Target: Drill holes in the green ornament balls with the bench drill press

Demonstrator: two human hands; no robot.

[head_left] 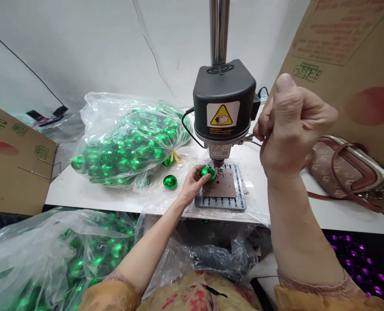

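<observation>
My left hand (193,183) is closed around a shiny green faceted ball (208,173), held with thumb and fingers over the brown square pad (226,188) on the drill press base. The black drill press head (224,97) and its chuck (218,163) stand just above and beside the ball. My right hand (292,125) is raised at the right of the head, clenched with the thumb on top, round the drill press lever (248,137); most of the lever is hidden by the fist. Another green ball (170,182) lies on the table left of my left hand.
A clear bag of green balls (127,147) rests on the table at left; another bag (91,255) sits below the front edge. Dark shavings litter the metal base (240,203). A handbag (347,168), cardboard boxes (20,160) and purple balls (357,259) flank the table.
</observation>
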